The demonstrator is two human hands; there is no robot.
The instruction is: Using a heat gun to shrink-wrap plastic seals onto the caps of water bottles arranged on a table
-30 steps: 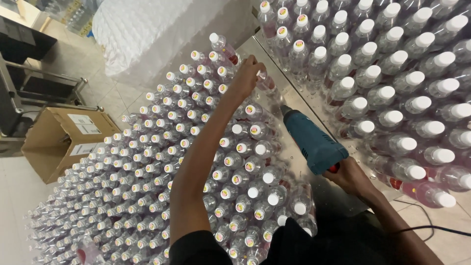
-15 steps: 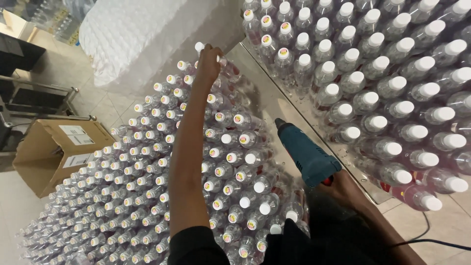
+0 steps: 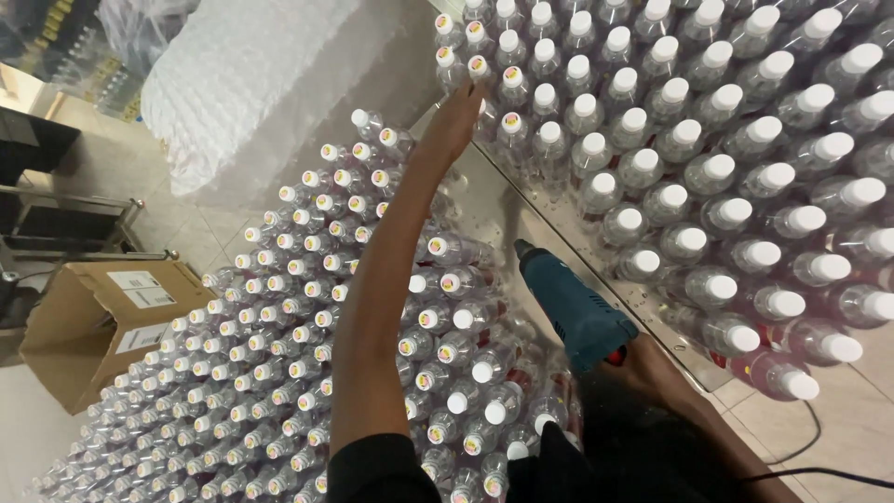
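Note:
My left hand (image 3: 454, 123) is stretched far forward, its fingers against the side of a clear bottle with a printed cap (image 3: 479, 68) at the near corner of the white-capped bottle group (image 3: 708, 168). Whether the fingers close on that bottle is hidden. My right hand (image 3: 652, 373) grips a blue heat gun (image 3: 570, 307), nozzle pointing up and left over the metal strip (image 3: 507, 210) between the two groups. Under my left arm spreads a dense field of small clear bottles (image 3: 279, 354) standing upright, with a few lying tipped beside my forearm.
An open cardboard box (image 3: 102, 326) sits on the floor at the left. A big stack wrapped in white film (image 3: 270, 84) stands beyond the bottles. A metal rack (image 3: 56, 224) is at the far left. A black cable (image 3: 819, 466) trails at the lower right.
My left hand has swung from the far edge of the left bottle field over to the near corner of the white-capped group. The heat gun stays in my right hand.

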